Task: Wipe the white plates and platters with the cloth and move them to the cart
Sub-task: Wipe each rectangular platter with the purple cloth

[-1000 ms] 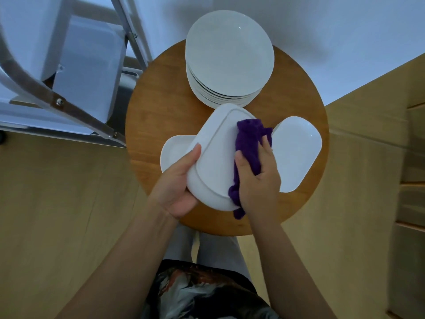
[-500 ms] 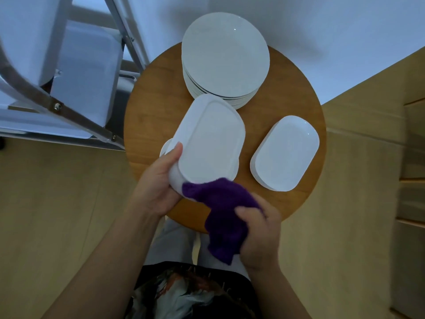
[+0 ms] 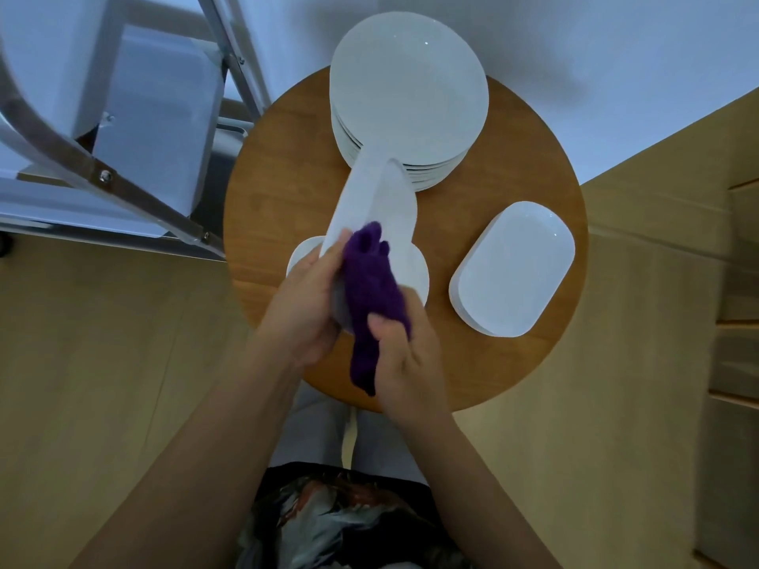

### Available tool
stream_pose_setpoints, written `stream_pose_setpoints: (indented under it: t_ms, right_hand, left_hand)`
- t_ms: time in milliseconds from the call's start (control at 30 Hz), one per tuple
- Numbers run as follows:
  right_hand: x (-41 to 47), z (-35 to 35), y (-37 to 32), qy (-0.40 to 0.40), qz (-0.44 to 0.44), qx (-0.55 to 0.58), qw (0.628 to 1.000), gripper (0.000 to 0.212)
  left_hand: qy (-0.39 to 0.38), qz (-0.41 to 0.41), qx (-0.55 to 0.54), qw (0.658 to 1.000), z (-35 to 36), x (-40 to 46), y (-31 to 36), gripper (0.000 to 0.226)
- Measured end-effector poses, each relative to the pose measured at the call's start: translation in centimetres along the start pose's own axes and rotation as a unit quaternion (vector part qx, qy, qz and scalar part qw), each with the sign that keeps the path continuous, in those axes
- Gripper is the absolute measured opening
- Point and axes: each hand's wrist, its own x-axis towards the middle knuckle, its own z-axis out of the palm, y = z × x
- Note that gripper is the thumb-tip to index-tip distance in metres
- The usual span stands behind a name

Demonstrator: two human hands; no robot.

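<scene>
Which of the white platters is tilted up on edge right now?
The platter gripped by the left hand, with the purple cloth against it. The platter stack on the right lies flat on the round table.

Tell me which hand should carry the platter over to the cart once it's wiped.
The left hand. It already grips the tilted platter by its near end, and the cart stands on that side. The right hand is busy holding the purple cloth.

A round wooden table (image 3: 287, 166) stands on a light wood floor (image 3: 102, 363). Behind it rises a pale wall (image 3: 595, 55). At the right edge are wooden slats (image 3: 739, 301). A patterned dark garment (image 3: 349, 523) shows at the bottom.
</scene>
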Motion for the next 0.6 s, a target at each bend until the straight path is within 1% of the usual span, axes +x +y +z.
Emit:
stream_pose_setpoints:
  t_ms: [67, 100, 133, 167, 233, 267, 300, 367, 400, 433, 467, 500, 533, 600]
  right_hand:
    - [-1.2, -0.6, 0.7, -0.01, 0.034, 0.009, 0.999, 0.015]
    - [-1.3, -1.1, 0.8, 0.015, 0.076, 0.02, 0.997, 0.013]
    - [-1.3, -1.7, 0.8, 0.061, 0.127, 0.036, 0.989, 0.01]
    - [-1.1, -2.5, 0.9, 0.113, 0.172, 0.056, 0.977, 0.011]
    - [-0.3, -3.9, 0.7, 0.195, 0.234, 0.146, 0.941, 0.016]
    - [0.3, -4.6, 0.6, 0.217, 0.242, 0.205, 0.923, 0.016]
    - [0.8, -5.2, 0.5, 0.221, 0.239, 0.256, 0.91, 0.022]
    - [2.1, -6.0, -0.3, 0.194, 0.224, 0.315, 0.902, 0.049]
    - [2.8, -6.3, -0.9, 0.173, 0.22, 0.323, 0.904, 0.063]
    - [3.3, -6.4, -1.3, 0.15, 0.215, 0.325, 0.909, 0.072]
    - [3.8, -6.5, -1.7, 0.137, 0.218, 0.317, 0.913, 0.073]
    - [4.1, -6.6, -1.9, 0.139, 0.234, 0.298, 0.915, 0.066]
    - [4.3, -6.7, -1.8, 0.155, 0.258, 0.272, 0.914, 0.054]
    - [4.1, -6.7, -1.1, 0.192, 0.296, 0.233, 0.906, 0.032]
  left_hand:
    - [0.022, 0.011, 0.023, 0.999, -0.6, 0.0, 0.3, 0.039]
    - [0.02, 0.022, 0.038, 0.999, -0.8, -0.2, 0.5, 0.037]
    - [0.008, 0.042, 0.051, 0.998, -1.1, -0.3, 0.6, 0.035]
    - [-0.012, 0.059, 0.065, 0.996, -1.2, -0.7, 0.8, 0.033]
    - [-0.048, 0.099, 0.15, 0.983, -1.3, -1.3, 0.7, 0.023]
    - [-0.06, 0.124, 0.219, 0.966, -1.3, -1.6, 0.4, 0.017]
    - [-0.071, 0.152, 0.283, 0.944, -1.2, -1.9, 0.1, 0.013]
    - [-0.09, 0.191, 0.385, 0.898, -1.0, -2.1, -0.7, 0.012]
    - [-0.098, 0.206, 0.438, 0.87, -0.9, -2.1, -1.0, 0.024]
    - [-0.11, 0.224, 0.504, 0.827, -0.9, -2.0, -1.4, 0.038]
    - [-0.124, 0.235, 0.586, 0.766, -0.9, -1.9, -1.8, 0.045]
    - [-0.138, 0.23, 0.658, 0.704, -1.1, -1.7, -2.1, 0.047]
    - [-0.143, 0.216, 0.714, 0.651, -1.3, -1.4, -2.3, 0.047]
    - [-0.133, 0.207, 0.785, 0.569, -2.0, -0.8, -2.4, 0.05]
